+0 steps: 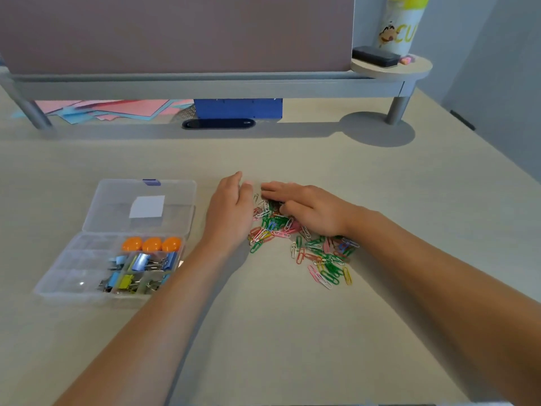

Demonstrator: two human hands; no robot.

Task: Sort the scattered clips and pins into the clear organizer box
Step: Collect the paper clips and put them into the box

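A pile of coloured paper clips lies scattered on the desk at the centre. My left hand stands on its edge at the pile's left side, fingers straight. My right hand lies flat on the pile's far part, fingers straight and pointing left, almost meeting the left fingertips. The clear organizer box sits open at the left, its lid tilted back. Its right-hand compartments hold orange pieces and blue and yellow binder clips. The left-hand compartments look empty.
A raised grey shelf runs across the back, on a leg at the right. Under it lie pink and blue papers, a blue box and a dark case. A bottle and black eraser stand above.
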